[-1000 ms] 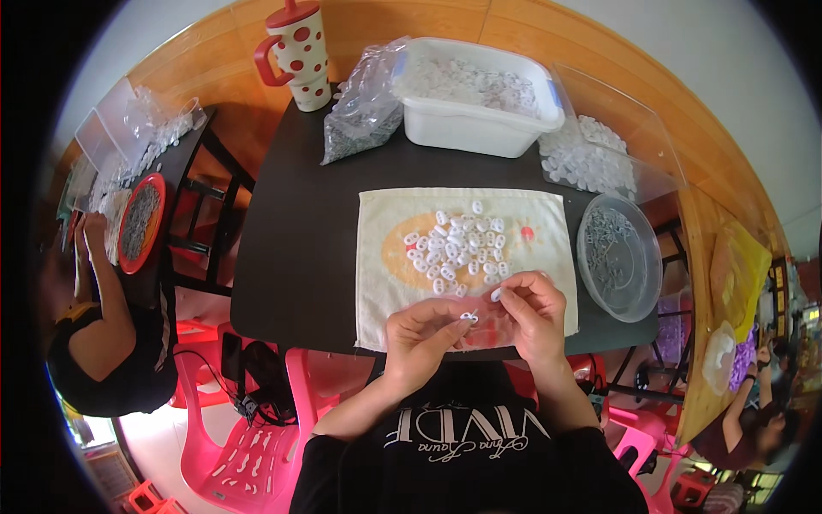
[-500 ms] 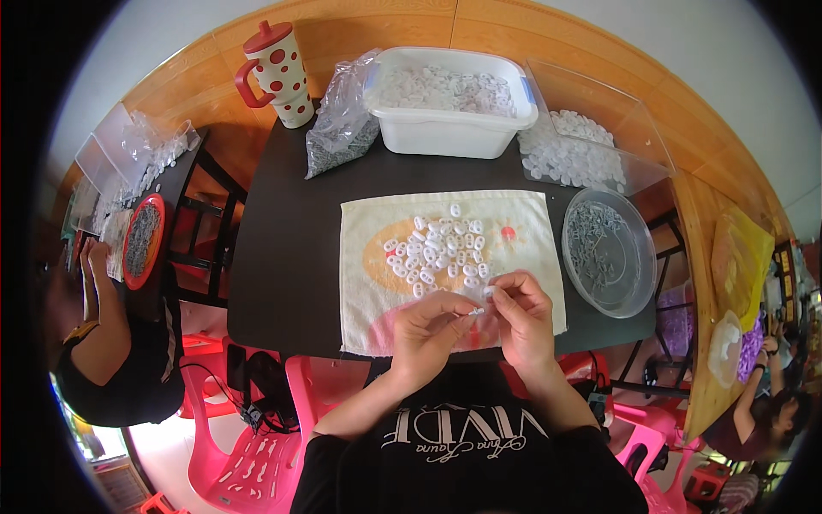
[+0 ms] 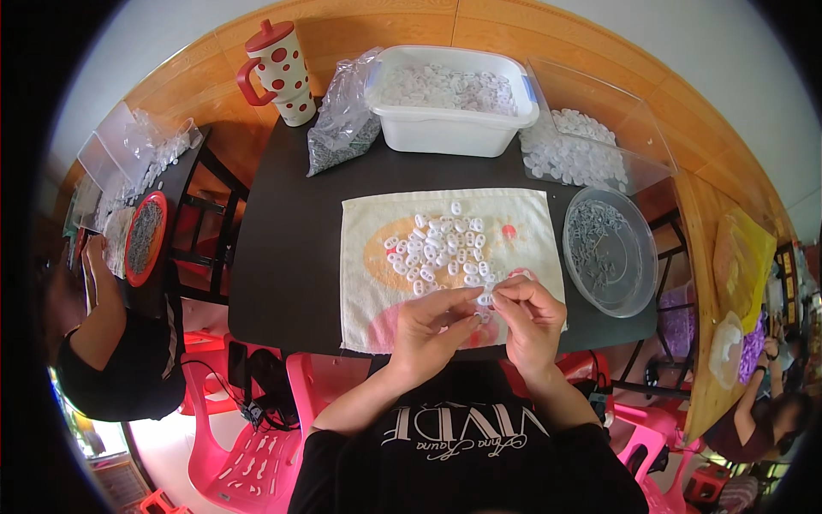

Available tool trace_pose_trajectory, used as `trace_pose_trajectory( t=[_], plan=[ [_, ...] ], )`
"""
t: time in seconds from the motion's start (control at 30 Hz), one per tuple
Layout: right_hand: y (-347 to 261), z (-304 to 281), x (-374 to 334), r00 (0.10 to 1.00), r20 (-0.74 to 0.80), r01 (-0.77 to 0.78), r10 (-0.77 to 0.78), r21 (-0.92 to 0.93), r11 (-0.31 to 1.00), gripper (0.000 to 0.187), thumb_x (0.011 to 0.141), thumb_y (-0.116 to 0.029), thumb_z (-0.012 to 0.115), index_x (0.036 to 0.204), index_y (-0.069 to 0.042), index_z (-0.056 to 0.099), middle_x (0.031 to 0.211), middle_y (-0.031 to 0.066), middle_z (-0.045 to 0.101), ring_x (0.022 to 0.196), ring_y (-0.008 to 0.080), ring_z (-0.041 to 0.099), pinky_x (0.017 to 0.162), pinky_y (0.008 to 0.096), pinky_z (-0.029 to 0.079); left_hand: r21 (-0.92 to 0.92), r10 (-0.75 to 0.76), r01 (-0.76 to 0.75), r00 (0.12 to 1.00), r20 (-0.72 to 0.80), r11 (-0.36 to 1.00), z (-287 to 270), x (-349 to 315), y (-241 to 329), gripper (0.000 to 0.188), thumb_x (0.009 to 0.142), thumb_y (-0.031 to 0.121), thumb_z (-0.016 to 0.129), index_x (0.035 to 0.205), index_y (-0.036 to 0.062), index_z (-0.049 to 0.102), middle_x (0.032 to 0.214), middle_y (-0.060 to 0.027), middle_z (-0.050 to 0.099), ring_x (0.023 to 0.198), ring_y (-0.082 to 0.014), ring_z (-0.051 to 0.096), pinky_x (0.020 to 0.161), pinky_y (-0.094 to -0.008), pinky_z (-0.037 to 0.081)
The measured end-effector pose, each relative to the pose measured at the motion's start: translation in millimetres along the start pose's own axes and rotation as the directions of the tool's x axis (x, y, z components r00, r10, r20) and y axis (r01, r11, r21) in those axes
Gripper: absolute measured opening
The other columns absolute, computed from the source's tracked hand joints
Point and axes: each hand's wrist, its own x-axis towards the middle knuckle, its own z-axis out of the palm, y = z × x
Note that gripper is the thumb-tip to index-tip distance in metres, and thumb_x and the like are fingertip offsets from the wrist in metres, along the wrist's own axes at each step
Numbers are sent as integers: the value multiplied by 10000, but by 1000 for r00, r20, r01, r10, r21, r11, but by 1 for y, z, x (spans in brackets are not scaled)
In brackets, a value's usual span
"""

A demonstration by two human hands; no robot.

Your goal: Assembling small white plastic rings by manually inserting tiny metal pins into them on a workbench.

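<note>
At two o'clock from the left hand (image 3: 430,334), whose grip I cannot tell, and ten from the right hand (image 3: 533,327), the nearer, a small white piece (image 3: 485,300) looks clamped between right thumb and forefinger, long axis seemingly crosswise; beyond, at eleven, loose white pieces (image 3: 431,252) on a towel (image 3: 533,224); at twelve, a white tub (image 3: 445,137)

Pretty bright, soft light around the fingers (image 3: 451,299), some glare on the plastic bag (image 3: 347,103) beyond-left of them. Fisheye bends the wood panelling (image 3: 394,30) farther out; far right's kinda mushy.
</note>
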Motion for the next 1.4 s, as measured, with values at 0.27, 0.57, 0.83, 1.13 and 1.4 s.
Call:
trace_pose_trajectory(
  t=[0.27,0.57,0.83,1.13,1.4],
  plan=[
    [0,4,-2,999,20,40,-39,-44,998,102,875,148,606,931,67,633,946,109,639,833,102,584,750,223,461,-41,15,-16,1000,-17,999,0,-3,0,409,849,-156,636,1236,-26,636,901,-35,652,781,-48,584,673,-180,475],
    [-3,9,-3,999,49,25,-22,-49,998,104,870,160,597,925,77,628,939,112,637,804,101,583,700,223,459,-107,-8,1,998,-67,994,-3,-5,1,339,848,-149,641,1166,-35,669,899,-47,668,794,-69,609,682,-193,498],
    [-6,9,-2,996,88,26,-20,-67,997,114,850,166,612,916,75,628,904,114,636,808,118,590,712,234,452,-94,79,-80,997,-16,992,-7,-6,-8,320,887,-118,627,1180,4,669,922,-28,644,778,-69,613,658,-206,520],
    [-12,6,1,991,132,11,0,-83,997,128,833,169,619,906,64,626,883,107,632,818,132,591,733,251,450,9,163,-163,987,-15,987,-6,-7,-5,341,854,-126,663,1165,11,690,878,-63,661,733,-107,638,626,-234,545],
    [-22,7,1,982,165,-68,88,-119,990,158,845,152,602,972,65,641,917,116,627,806,116,573,694,217,441,-4,128,-128,991,-29,992,-4,-9,0,333,850,-122,668,1156,5,694,874,-67,658,723,-102,638,620,-223,544]
  ],
)
